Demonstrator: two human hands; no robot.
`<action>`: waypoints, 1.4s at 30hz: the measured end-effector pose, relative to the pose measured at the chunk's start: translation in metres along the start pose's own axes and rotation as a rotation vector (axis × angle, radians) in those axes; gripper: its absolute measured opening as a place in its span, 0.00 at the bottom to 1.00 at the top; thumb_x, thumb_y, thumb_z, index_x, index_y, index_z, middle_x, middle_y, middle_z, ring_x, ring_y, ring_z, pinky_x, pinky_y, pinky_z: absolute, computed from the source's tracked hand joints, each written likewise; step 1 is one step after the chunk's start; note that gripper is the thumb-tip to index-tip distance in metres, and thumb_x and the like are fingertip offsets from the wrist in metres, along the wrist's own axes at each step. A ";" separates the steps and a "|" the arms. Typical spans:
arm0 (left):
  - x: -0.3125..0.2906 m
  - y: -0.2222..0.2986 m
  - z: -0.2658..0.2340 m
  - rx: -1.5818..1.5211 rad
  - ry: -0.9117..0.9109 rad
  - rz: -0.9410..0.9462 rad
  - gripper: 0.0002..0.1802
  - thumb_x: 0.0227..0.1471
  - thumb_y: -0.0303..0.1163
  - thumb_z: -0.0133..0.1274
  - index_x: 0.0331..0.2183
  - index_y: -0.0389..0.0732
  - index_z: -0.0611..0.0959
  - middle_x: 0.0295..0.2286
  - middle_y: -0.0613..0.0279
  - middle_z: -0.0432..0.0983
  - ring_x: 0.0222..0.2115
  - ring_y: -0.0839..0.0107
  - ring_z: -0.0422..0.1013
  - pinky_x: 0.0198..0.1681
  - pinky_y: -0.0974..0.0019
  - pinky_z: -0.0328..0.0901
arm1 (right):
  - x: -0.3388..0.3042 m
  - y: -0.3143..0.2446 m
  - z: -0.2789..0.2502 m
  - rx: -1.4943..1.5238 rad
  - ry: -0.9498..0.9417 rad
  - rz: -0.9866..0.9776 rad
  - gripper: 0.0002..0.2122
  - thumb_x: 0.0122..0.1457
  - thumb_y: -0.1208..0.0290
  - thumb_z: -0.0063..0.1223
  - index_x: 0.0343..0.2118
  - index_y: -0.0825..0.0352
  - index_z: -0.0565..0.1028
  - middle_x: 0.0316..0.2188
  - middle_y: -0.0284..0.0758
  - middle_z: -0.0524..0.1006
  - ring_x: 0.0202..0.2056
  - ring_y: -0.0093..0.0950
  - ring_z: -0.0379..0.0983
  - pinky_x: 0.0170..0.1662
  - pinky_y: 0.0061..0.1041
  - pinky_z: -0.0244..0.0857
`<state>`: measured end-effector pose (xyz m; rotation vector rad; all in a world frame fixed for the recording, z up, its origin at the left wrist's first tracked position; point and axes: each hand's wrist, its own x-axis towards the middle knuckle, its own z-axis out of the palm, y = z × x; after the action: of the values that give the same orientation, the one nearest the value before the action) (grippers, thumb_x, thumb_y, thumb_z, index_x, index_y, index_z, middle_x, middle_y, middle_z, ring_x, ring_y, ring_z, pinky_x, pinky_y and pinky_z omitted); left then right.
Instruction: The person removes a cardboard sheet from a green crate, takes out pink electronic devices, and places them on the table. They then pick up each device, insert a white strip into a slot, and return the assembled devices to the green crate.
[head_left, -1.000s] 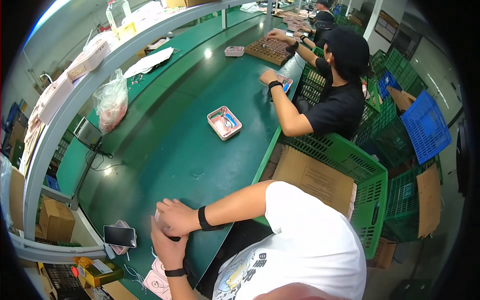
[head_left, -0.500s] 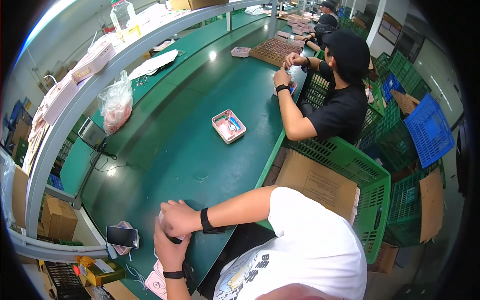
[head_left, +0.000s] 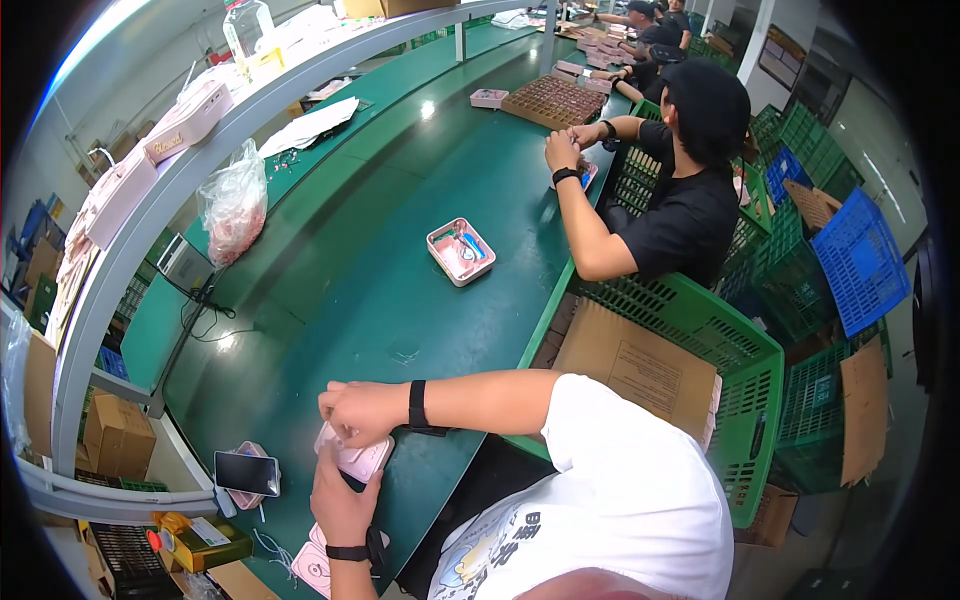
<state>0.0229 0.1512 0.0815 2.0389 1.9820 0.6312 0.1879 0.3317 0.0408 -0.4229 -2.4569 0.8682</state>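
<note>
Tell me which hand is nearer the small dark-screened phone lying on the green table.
Left. The left hand sits just right of the phone; the right hand is farther, up and right.

Your left hand (head_left: 342, 500) holds pink case (head_left: 356, 460): smooth plastic, bit shiny. Your right hand (head_left: 362, 410) touches it. Green table (head_left: 400, 300): smooth, shiny under lamps. Bag (head_left: 234, 205): clear, crinkly plastic. Crate (head_left: 740, 350): green plastic. Box (head_left: 118, 435): matt cardboard.

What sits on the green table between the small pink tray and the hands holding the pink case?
Nothing: in the head view, only bare green table runs from the small pink tray to the flat pink case.
</note>
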 end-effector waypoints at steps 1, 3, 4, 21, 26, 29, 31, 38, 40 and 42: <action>0.001 0.000 -0.002 -0.019 -0.027 -0.029 0.54 0.48 0.39 0.79 0.70 0.32 0.71 0.62 0.35 0.78 0.63 0.37 0.75 0.66 0.46 0.71 | -0.001 -0.001 0.002 0.002 0.024 -0.016 0.06 0.49 0.67 0.71 0.20 0.58 0.84 0.46 0.35 0.81 0.53 0.39 0.74 0.50 0.40 0.74; 0.002 -0.001 -0.003 -0.057 -0.081 -0.087 0.55 0.48 0.38 0.80 0.70 0.32 0.70 0.64 0.35 0.76 0.65 0.36 0.73 0.66 0.46 0.70 | -0.002 -0.001 0.005 0.002 0.049 -0.030 0.04 0.48 0.68 0.70 0.21 0.58 0.85 0.45 0.34 0.81 0.53 0.40 0.74 0.50 0.40 0.74; 0.002 0.000 -0.002 -0.057 -0.081 -0.087 0.55 0.48 0.38 0.80 0.70 0.32 0.70 0.64 0.35 0.76 0.65 0.36 0.73 0.66 0.46 0.70 | 0.000 -0.002 0.007 0.005 0.040 -0.025 0.04 0.48 0.68 0.70 0.21 0.58 0.84 0.46 0.34 0.81 0.53 0.39 0.74 0.50 0.40 0.74; 0.007 0.000 -0.002 0.100 -0.069 0.110 0.43 0.48 0.37 0.78 0.63 0.36 0.82 0.64 0.40 0.77 0.66 0.41 0.72 0.70 0.46 0.67 | 0.003 0.004 -0.004 0.060 0.003 0.041 0.07 0.48 0.63 0.70 0.26 0.60 0.84 0.39 0.34 0.82 0.47 0.41 0.78 0.47 0.42 0.76; 0.001 -0.006 0.001 0.098 0.014 0.188 0.41 0.49 0.37 0.76 0.62 0.36 0.82 0.63 0.42 0.77 0.65 0.40 0.72 0.67 0.44 0.70 | 0.003 0.025 0.002 0.140 0.009 -0.064 0.09 0.50 0.61 0.72 0.27 0.60 0.84 0.39 0.35 0.82 0.47 0.40 0.78 0.49 0.41 0.75; 0.004 0.005 -0.004 0.144 -0.031 0.161 0.41 0.50 0.37 0.75 0.63 0.36 0.81 0.63 0.41 0.77 0.65 0.40 0.71 0.67 0.44 0.69 | 0.007 0.029 0.000 0.192 -0.018 -0.069 0.09 0.48 0.64 0.72 0.27 0.61 0.83 0.40 0.35 0.83 0.46 0.38 0.78 0.51 0.39 0.74; 0.007 0.015 -0.006 0.233 -0.117 0.103 0.43 0.51 0.37 0.73 0.66 0.37 0.79 0.64 0.40 0.76 0.65 0.39 0.71 0.68 0.44 0.68 | 0.007 0.032 0.000 0.217 -0.037 -0.069 0.08 0.47 0.65 0.72 0.26 0.62 0.83 0.40 0.35 0.83 0.46 0.37 0.78 0.52 0.38 0.74; 0.007 -0.007 -0.014 0.161 -0.123 0.185 0.39 0.56 0.36 0.69 0.66 0.36 0.78 0.69 0.41 0.72 0.70 0.37 0.66 0.69 0.43 0.66 | 0.005 0.033 0.003 0.143 -0.012 0.037 0.12 0.47 0.59 0.72 0.28 0.63 0.85 0.38 0.41 0.84 0.47 0.44 0.80 0.49 0.43 0.76; 0.003 -0.020 -0.015 0.134 -0.094 0.233 0.37 0.57 0.36 0.68 0.65 0.36 0.79 0.69 0.41 0.72 0.71 0.36 0.65 0.69 0.43 0.66 | 0.005 0.017 -0.001 0.087 -0.050 0.086 0.13 0.47 0.58 0.72 0.28 0.63 0.85 0.37 0.41 0.85 0.45 0.44 0.81 0.47 0.44 0.76; 0.007 -0.027 -0.013 -0.038 -0.104 0.171 0.30 0.57 0.32 0.67 0.60 0.36 0.83 0.67 0.40 0.75 0.70 0.34 0.66 0.69 0.43 0.66 | 0.002 0.007 -0.009 -0.033 -0.125 0.186 0.15 0.47 0.56 0.72 0.28 0.65 0.84 0.35 0.43 0.85 0.40 0.45 0.82 0.43 0.45 0.76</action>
<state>-0.0071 0.1580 0.0820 2.1871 1.7398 0.5788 0.1917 0.3424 0.0431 -0.6349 -2.5798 0.9556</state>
